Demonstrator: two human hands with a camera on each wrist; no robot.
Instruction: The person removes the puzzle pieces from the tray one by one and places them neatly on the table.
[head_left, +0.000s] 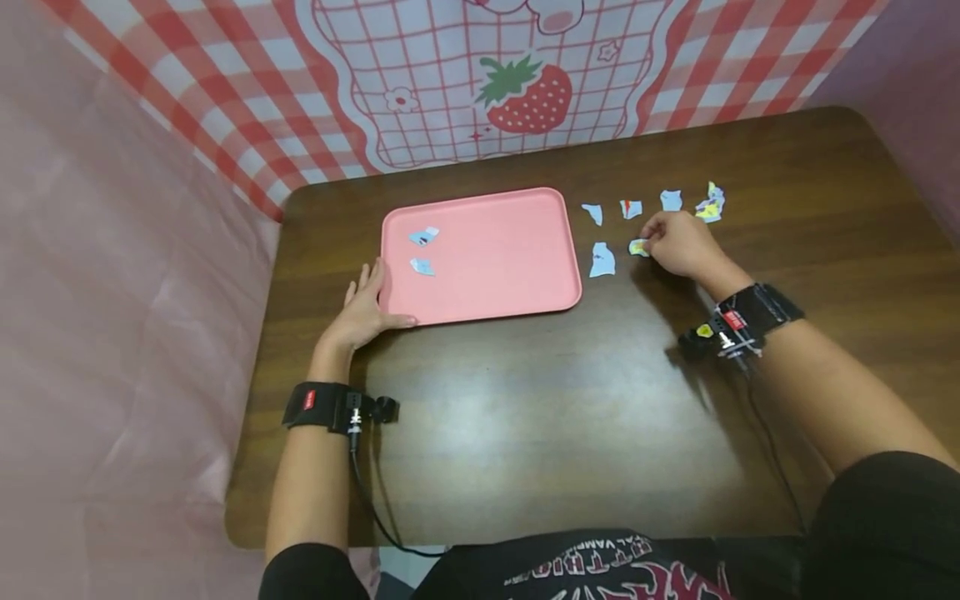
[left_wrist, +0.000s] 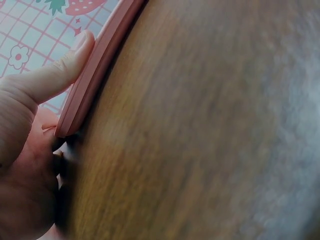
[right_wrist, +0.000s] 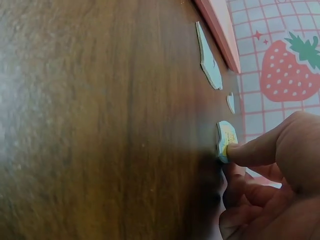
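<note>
My right hand (head_left: 681, 243) pinches a small pale-blue and yellow puzzle piece (right_wrist: 227, 137) by one end, thumb on its printed face and the other fingers bent behind it. In the head view that piece is low over the table, right of a larger blue piece (head_left: 602, 260). My left hand (head_left: 362, 312) rests against the near left corner of a pink tray (head_left: 487, 258). Its thumb (left_wrist: 65, 67) lies along the front rim, and its other fingers extend straight beside the left side. Two light-blue pieces (head_left: 422, 267) lie in the tray's left part.
Behind the right hand, a row of irregular pieces runs along the table: a narrow blue one (head_left: 593, 214), one with red (head_left: 631, 209), a blue one (head_left: 671, 200) and a joined yellow-purple cluster (head_left: 710, 203). A strawberry-print cloth (head_left: 528, 100) hangs behind the wooden table (head_left: 480, 417). Cables trail from both wrist cameras.
</note>
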